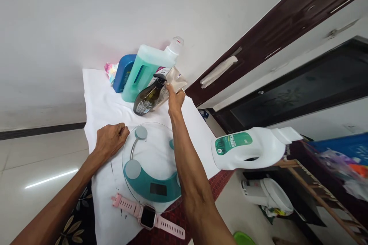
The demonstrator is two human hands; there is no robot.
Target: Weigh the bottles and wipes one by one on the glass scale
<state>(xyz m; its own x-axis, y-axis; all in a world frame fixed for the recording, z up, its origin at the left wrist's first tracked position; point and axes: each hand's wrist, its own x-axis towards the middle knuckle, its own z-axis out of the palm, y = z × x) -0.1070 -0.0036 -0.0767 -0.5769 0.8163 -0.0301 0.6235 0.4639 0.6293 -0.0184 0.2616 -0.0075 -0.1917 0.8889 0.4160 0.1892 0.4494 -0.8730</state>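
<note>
My right hand (176,98) reaches to the back of the white cloth and pinches the edge of a beige pouch (176,78). Just left of the pouch, partly in front of it, a dark pump bottle (148,97) stands. Behind these are a large green translucent jug (140,72) with a clear cap and a blue bottle (122,74). My left hand (112,138) rests on the cloth as a closed fist, beside the round glass scale (155,187). My right forearm hides part of the scale. A pink-strapped smartwatch (148,216) lies at the scale's near edge.
On the right edge of the white cloth (106,203) is a white detergent jug (247,147). A crumpled colourful packet (111,71) sits by the wall. On the floor to the right are a white bucket (277,197) and a green basin (243,238). A dark door (276,15) stands beyond.
</note>
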